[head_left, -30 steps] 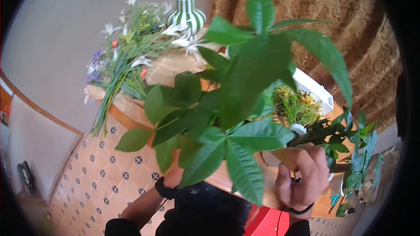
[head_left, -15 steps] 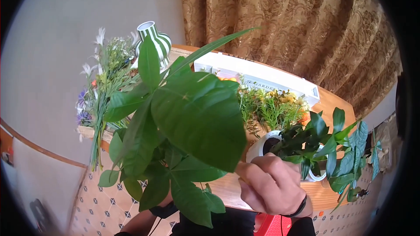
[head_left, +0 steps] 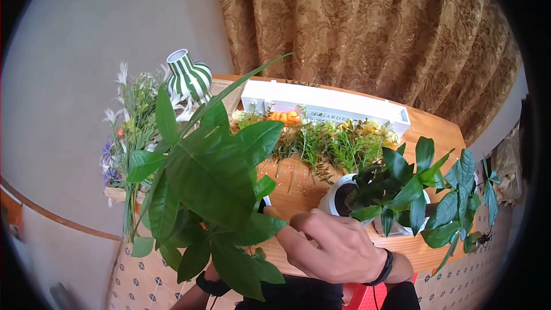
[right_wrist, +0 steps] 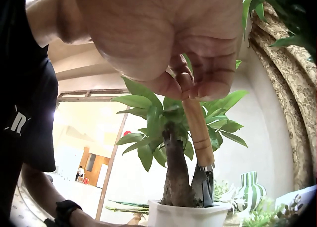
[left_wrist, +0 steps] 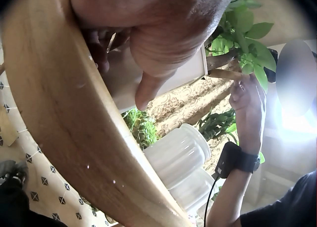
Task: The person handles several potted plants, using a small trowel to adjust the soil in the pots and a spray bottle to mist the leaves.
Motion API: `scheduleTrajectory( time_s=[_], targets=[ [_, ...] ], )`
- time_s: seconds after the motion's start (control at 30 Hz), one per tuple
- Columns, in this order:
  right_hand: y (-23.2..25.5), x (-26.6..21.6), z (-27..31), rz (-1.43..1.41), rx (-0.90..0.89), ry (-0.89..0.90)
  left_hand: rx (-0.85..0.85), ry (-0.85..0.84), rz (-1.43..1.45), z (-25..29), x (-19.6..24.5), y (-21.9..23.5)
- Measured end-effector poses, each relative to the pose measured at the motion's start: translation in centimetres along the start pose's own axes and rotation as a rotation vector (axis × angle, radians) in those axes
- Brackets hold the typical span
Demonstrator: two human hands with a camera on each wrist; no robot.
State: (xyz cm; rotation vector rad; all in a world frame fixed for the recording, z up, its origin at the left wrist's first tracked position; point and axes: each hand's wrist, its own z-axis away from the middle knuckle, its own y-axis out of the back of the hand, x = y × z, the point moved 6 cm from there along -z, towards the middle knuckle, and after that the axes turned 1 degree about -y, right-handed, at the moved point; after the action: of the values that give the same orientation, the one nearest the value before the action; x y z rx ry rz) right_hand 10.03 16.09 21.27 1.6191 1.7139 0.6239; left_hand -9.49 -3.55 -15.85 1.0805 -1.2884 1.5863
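Note:
A leafy potted tree (head_left: pixel 209 166) fills the left-middle of the head view, its leaves covering my left hand and most of the pot. In the right wrist view its thick trunk (right_wrist: pixel 177 175) rises from a white pot (right_wrist: pixel 185 217). My right hand (head_left: pixel 336 247) grips the wooden handle (right_wrist: pixel 199 130) of a small trowel from above. The metal blade (right_wrist: pixel 208 187) stands upright in the pot beside the trunk. My left hand (left_wrist: pixel 163 28) holds the pot, its thumb along the pale wall in the left wrist view.
Two white pots with leafy plants, one at the near right (head_left: pixel 336 198), stand on the wooden table (head_left: pixel 442 132). A white planter box (head_left: pixel 321 100) lies behind yellow and orange flowers (head_left: pixel 344 143). Cut stems (head_left: pixel 140 120) and a green-striped vase (head_left: pixel 186 74) are at left.
My right hand has moved left in the head view. The head view has shifted, so more of the table, planter box and flowers shows. The tree's leaves appear farther left and lower.

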Motion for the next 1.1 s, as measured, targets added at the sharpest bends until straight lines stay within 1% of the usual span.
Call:
scheduleTrajectory(
  time_s=[0.07,0.17,0.3,0.5,0.57,0.6,0.63,0.7,0.73,0.77,0.8,0.83,0.87,0.9,0.93,0.97,1.0,1.07,1.1],
  targets=[
    [-0.1,0.0,0.1,-0.019,-0.001,0.008,0.001,0.016,0.016,0.9,-0.5,0.3],
    [0.1,0.0,0.1,0.007,0.024,0.011,0.005,0.04,0.039,0.8,-0.9,0.6],
    [0.8,0.1,0.2,0.002,0.01,-0.007,0.011,0.071,0.073,0.5,-1.0,0.7],
    [2.2,-0.2,0.8,0.055,0.116,0.033,0.02,0.12,0.124,0.5,-1.5,1.1],
    [3.6,-0.8,0.6,0.042,0.191,0.012,0.024,0.133,0.142,-12.4,6.6,-2.3],
    [4.3,-1.3,0.5,0.042,0.192,0.014,0.026,0.139,0.151,-8.7,4.5,-0.8],
    [5.2,-1.9,0.4,0.055,0.226,-0.007,0.029,0.145,0.16,-7.2,3.5,-0.4],
    [6.5,-2.8,0.8,0.097,0.293,-0.048,0.031,0.147,0.172,-7.2,5.2,-1.8],
    [6.9,-3.4,1.2,0.1,0.291,-0.047,0.017,-0.209,-0.593,-7.6,11.0,-4.6],
    [7.6,-3.6,1.8,0.101,0.302,-0.111,0.001,-0.573,-1.353,-7.0,14.1,-7.7],
    [8.4,-3.7,2.3,0.103,0.311,-0.175,0.0,-0.578,-1.348,-7.1,13.7,-7.6],
    [9.2,-4.2,2.7,0.224,0.258,-0.211,0.073,-0.325,-1.213,-7.7,12.2,-5.9],
    [9.3,-4.5,3.4,0.228,0.254,-0.211,0.14,-0.076,-1.066,-7.9,10.9,-4.9],
    [9.6,-4.3,4.3,0.174,0.315,-0.29,0.137,-0.078,-1.063,-7.8,10.8,-5.2],
    [10.1,-4.0,5.1,0.121,0.376,-0.371,0.2,-0.239,-0.964,-7.4,12.4,-6.1],
    [10.7,-4.0,5.7,0.097,0.299,-0.41,0.257,-0.397,-0.859,-6.9,13.9,-7.1],
    [10.9,-3.9,6.3,0.108,0.299,-0.417,0.246,-0.4,-0.855,-6.5,14.7,-8.4],
    [11.5,-4.2,7.6,0.095,0.395,-0.352,0.53,-0.379,-0.624,-5.0,16.2,-9.0],
    [11.7,-4.2,8.3,0.108,0.301,-0.372,0.521,-0.379,-0.621,-4.6,16.0,-8.8]
  ],
)
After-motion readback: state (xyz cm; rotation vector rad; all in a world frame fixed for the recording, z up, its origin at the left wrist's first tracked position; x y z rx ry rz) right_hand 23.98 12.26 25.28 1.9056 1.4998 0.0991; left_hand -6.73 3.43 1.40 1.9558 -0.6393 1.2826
